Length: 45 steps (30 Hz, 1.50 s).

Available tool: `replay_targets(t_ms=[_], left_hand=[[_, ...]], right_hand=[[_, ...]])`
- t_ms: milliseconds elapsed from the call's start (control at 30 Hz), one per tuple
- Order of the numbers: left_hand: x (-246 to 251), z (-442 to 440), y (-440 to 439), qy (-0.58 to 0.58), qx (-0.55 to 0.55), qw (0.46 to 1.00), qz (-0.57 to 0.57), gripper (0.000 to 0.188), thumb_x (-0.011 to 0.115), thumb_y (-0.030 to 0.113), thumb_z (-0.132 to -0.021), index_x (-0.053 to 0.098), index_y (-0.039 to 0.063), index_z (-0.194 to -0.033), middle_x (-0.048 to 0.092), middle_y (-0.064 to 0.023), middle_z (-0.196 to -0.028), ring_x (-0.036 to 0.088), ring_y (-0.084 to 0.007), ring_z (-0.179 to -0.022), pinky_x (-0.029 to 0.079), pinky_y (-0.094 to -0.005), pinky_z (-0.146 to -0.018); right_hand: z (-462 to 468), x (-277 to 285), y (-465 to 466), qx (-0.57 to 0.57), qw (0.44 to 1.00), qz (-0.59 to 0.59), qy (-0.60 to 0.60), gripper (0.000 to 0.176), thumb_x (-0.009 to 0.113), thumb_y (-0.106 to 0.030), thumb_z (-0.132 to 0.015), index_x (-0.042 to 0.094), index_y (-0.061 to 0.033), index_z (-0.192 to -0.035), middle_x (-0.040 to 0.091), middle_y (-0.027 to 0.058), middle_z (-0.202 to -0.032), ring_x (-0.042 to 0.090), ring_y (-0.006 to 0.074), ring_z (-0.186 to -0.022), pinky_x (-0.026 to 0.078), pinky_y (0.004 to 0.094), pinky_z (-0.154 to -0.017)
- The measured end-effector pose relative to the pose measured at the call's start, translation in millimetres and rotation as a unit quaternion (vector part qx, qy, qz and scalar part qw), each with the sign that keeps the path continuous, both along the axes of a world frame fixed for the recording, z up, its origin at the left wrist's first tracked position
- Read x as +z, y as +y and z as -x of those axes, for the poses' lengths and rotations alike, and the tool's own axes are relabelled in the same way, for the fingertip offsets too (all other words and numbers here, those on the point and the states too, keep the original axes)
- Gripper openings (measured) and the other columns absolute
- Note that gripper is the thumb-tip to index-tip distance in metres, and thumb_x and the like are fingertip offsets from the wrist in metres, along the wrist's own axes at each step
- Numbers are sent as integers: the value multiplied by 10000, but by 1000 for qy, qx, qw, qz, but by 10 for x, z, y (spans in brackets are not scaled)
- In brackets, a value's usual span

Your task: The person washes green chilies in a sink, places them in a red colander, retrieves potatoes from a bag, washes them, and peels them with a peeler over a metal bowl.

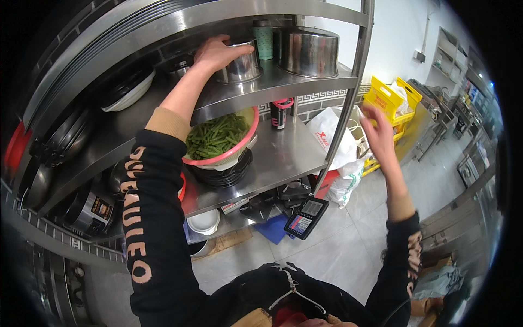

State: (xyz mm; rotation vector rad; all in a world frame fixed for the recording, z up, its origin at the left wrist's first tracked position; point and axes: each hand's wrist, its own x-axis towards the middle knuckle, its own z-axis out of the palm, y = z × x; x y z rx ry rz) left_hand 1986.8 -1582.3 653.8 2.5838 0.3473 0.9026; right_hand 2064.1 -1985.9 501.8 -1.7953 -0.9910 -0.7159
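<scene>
My left hand (220,53) is on a small round stainless steel pot (242,65) on the upper steel shelf, its thumb along the rim and its fingers over the far side, partly hidden. A green patterned cylinder (263,41) and a larger steel pot (308,53) stand to the right of that pot. My right hand (376,133) is raised in the air right of the rack post, fingers apart, holding nothing. On the shelf below, cut green beans (216,137) fill a pink-rimmed colander (254,135) resting on stacked black dishes (222,173).
A black cup with a pink lid (281,112) stands on the middle shelf. A scale's display panel (306,218) hangs near the rack's front corner. Right of the post are white bags (333,139) and yellow crates (382,98). Dark pans (67,135) lie at the left.
</scene>
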Motion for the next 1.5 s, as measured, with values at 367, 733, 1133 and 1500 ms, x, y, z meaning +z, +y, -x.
replay_targets(t_ms=[367,733,1133,1500], left_hand=[[-155,166,-815,-238,-93,886,-387,270,651,326,-741,646,127,-923,638,-41,-945,609,-250,-895,499,-373,-745],[-813,-441,-1547,-126,-82,912,-382,252,696,190,-654,548,69,-819,546,-91,-822,592,-257,-787,509,-362,-630],[-152,-476,-1583,-212,-57,877,-428,140,640,225,-758,587,105,-806,601,-68,-801,638,-257,-759,515,-375,-585],[-125,-232,-1306,-279,-138,848,-429,218,679,312,-741,621,146,-870,616,-19,-852,601,-217,-859,475,-359,-721]], right_hand=[[-718,399,886,-235,932,238,-137,600,433,-526,-888,454,-40,-1238,492,162,-1266,426,352,-1198,316,529,-975],[-570,521,553,-195,908,237,-286,360,592,-358,-824,534,-129,-1096,538,73,-1025,505,277,-1039,381,460,-879],[-889,691,544,357,774,-161,498,401,365,-351,-975,518,-3,-1101,636,172,-1037,666,194,-800,574,285,-585],[-1046,802,1048,357,682,-333,545,219,494,-156,-927,485,27,-1047,612,210,-990,638,345,-901,581,431,-666]])
